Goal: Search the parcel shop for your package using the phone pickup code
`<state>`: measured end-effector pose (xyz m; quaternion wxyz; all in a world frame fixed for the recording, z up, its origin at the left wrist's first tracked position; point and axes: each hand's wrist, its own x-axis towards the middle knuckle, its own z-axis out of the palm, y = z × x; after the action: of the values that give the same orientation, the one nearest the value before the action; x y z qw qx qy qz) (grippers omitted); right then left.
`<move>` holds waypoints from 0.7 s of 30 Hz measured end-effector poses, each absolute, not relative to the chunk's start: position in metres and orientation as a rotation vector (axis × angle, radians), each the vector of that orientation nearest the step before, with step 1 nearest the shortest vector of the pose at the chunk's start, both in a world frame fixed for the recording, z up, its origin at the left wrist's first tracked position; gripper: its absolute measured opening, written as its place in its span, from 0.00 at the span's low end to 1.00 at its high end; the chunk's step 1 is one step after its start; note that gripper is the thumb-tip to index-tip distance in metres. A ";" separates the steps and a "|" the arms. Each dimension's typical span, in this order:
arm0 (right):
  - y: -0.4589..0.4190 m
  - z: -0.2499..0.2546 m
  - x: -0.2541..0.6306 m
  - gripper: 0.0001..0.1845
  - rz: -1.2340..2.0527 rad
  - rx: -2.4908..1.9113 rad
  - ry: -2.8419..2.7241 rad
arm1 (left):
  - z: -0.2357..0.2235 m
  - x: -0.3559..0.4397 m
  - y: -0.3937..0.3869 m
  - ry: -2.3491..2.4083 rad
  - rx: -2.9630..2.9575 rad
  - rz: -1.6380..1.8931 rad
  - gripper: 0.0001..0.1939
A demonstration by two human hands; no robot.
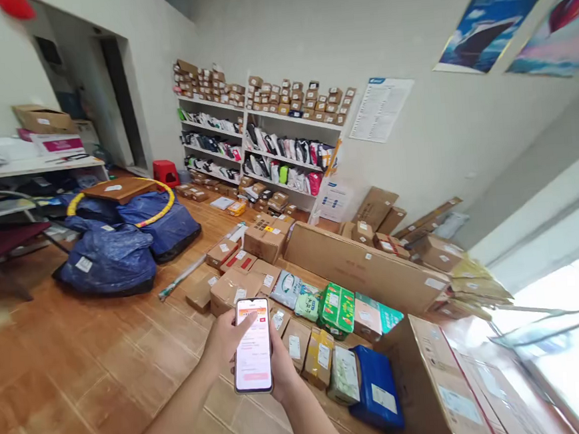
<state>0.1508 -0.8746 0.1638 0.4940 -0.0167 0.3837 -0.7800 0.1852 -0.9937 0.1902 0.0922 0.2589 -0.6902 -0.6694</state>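
Note:
A phone (253, 353) with a lit white and orange screen is held upright in front of me, between both hands. My left hand (222, 339) grips its left edge, the thumb lying over the upper part of the screen. Along the right edge, my right hand (281, 365) is closed round the side, with its fingers mostly hidden behind the phone. Just beyond the phone, labelled parcels sit on the floor: a brown carton (229, 288), a yellow-taped box (319, 358), a green box (337, 309) and a blue package (376, 387).
Shelves (294, 119) full of small boxes and bags line the back wall. Blue sacks (107, 255) and a yellow hoop (172, 198) lie at left, near a red stool (166, 173). A long flat carton (363, 261) and a large carton (407, 381) stand at right.

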 end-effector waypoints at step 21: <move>-0.784 0.182 0.126 0.39 -2.158 -0.078 0.821 | 0.212 0.126 -0.914 -2.176 0.499 -2.271 0.29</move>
<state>0.1263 -0.7842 0.1817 0.4040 -0.0309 0.3252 -0.8544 0.1258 -0.9143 0.2120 -0.0216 0.1567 -0.6832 -0.7129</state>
